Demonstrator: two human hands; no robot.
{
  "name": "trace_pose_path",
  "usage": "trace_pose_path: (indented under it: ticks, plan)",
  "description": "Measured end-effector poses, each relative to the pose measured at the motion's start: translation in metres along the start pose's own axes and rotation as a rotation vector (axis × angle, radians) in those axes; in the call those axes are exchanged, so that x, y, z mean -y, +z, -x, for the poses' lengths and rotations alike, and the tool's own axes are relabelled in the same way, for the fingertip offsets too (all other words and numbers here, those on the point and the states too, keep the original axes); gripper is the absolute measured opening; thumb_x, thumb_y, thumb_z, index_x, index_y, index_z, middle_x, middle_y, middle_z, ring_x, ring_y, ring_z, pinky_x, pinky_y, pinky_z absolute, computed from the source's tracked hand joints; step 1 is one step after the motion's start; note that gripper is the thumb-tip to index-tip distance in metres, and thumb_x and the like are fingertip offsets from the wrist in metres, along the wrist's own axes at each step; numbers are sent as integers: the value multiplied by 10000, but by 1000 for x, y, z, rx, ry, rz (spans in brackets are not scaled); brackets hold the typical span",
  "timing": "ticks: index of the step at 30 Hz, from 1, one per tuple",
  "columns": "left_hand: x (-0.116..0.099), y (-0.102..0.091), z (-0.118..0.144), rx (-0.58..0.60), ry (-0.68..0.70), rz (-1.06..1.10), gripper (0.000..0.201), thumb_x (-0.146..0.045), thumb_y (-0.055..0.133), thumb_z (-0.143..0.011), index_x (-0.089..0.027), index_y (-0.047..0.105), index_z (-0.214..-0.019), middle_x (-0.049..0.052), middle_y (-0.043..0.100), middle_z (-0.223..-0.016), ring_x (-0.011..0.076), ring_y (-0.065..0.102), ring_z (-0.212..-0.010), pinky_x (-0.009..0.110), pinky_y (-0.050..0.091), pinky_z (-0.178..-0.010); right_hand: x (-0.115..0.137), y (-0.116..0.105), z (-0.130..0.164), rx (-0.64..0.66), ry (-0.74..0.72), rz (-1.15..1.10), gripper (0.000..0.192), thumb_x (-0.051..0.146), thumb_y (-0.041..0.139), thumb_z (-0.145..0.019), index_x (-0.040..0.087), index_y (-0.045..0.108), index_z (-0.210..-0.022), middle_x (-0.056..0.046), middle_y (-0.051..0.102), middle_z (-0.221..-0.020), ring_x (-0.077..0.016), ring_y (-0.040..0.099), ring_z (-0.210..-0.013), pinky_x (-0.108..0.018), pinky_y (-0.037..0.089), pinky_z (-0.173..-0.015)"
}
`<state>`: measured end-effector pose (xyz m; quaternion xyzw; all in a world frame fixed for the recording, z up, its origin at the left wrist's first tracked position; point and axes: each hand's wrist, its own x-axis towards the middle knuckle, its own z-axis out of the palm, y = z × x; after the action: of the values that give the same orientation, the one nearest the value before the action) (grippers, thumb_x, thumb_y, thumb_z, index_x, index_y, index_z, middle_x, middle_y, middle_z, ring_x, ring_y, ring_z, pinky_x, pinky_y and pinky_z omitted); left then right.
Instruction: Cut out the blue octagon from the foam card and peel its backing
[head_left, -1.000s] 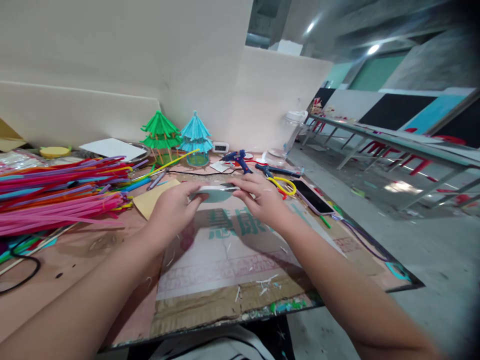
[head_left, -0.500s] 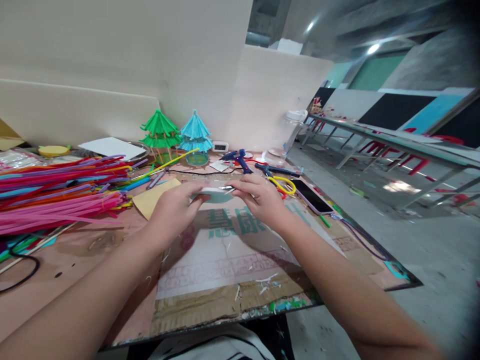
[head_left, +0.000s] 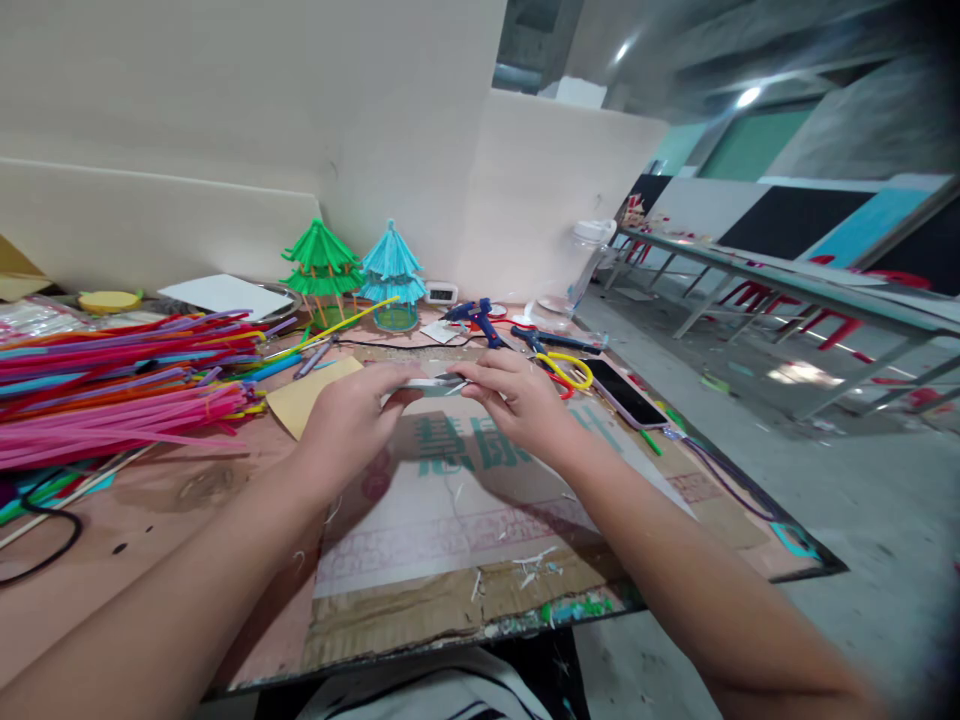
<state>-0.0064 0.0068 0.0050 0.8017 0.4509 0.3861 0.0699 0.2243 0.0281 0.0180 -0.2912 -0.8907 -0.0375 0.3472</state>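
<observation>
- Cardboard sheet (head_left: 465, 520) with green printed characters lies flat at the near edge of the surface (head_left: 172, 520); scraps and white flecks on its near part suggest it serves as a work mat protecting the top beneath.
- Left hand (head_left: 341, 425) and right hand (head_left: 521, 400) meet over the far part of the sheet, each closed on one end of a small pale flat piece (head_left: 427, 384). Fingertips pinch it from both sides, thumbs on top; the piece is held level, just above the sheet, not resting on it. What it is made of is too small to tell.
- Two-handed pinch likely keeps the thin piece from bending.
- Tan card (head_left: 307, 395) lies just left of the left hand.
- Bundle of coloured straws (head_left: 120, 385) is stacked lengthwise at far left, clear of the sheet.
- Yellow-handled scissors (head_left: 562, 368) and a phone (head_left: 626, 393) lie just right of the right hand, near enough to reach.
- Blue glue gun (head_left: 476, 320) rests beyond the hands.
- Green model pagoda (head_left: 322, 265) and blue model pagoda (head_left: 390, 270) stand upright side by side against the back wall, well apart from the handling.
</observation>
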Motion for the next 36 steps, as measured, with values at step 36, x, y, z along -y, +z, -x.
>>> trace_pose_path:
  ticks: [36]
  plan:
    - [-1, 1, -8, 38, -357, 471, 385, -465, 669, -786, -172, 665, -1035, 44, 722, -893, 195, 654, -727, 271, 506, -589, 2, 5, -7, -72, 525, -423, 209, 369, 637, -817, 172, 671, -877, 8, 601, -712, -121, 507, -624, -247, 404, -576]
